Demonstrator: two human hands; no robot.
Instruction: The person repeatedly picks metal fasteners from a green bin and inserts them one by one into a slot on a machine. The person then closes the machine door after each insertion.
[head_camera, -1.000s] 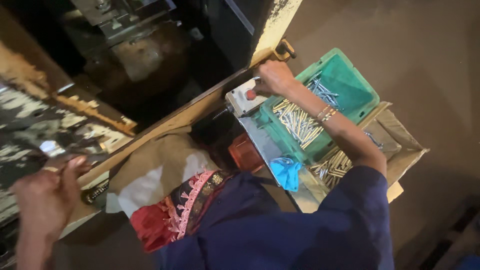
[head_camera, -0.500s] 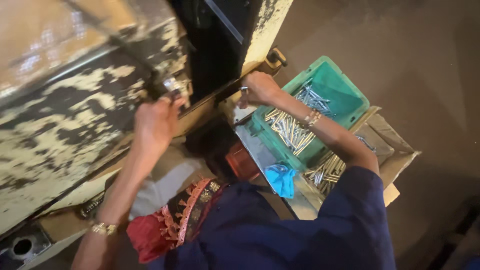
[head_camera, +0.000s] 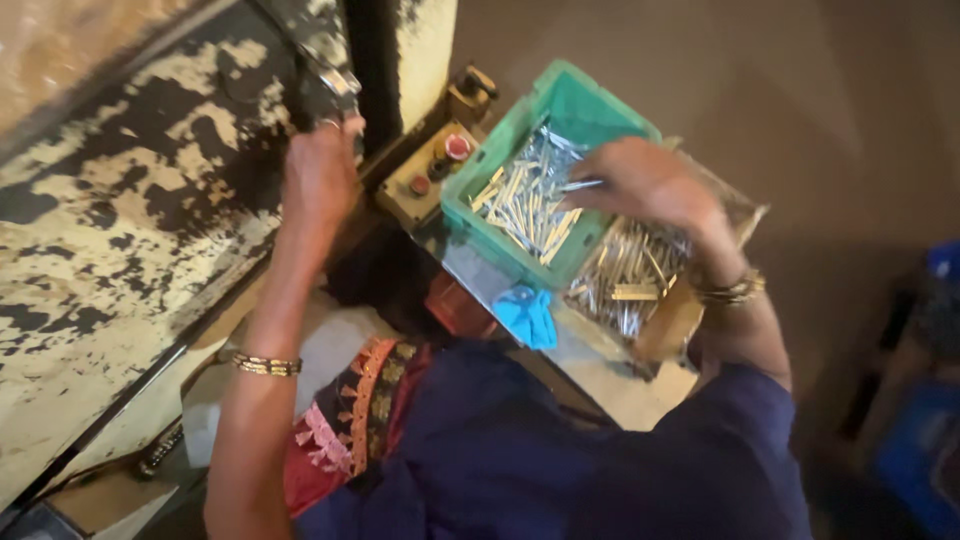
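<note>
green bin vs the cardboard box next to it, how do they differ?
The green plastic bin has tall rigid walls; the brown cardboard box is shallower, with a bent, worn edge. The bin sits nearer the yellow button panel, the box on its far side. The right hand hovers across both. Both hold loose silvery metal pins.
</note>
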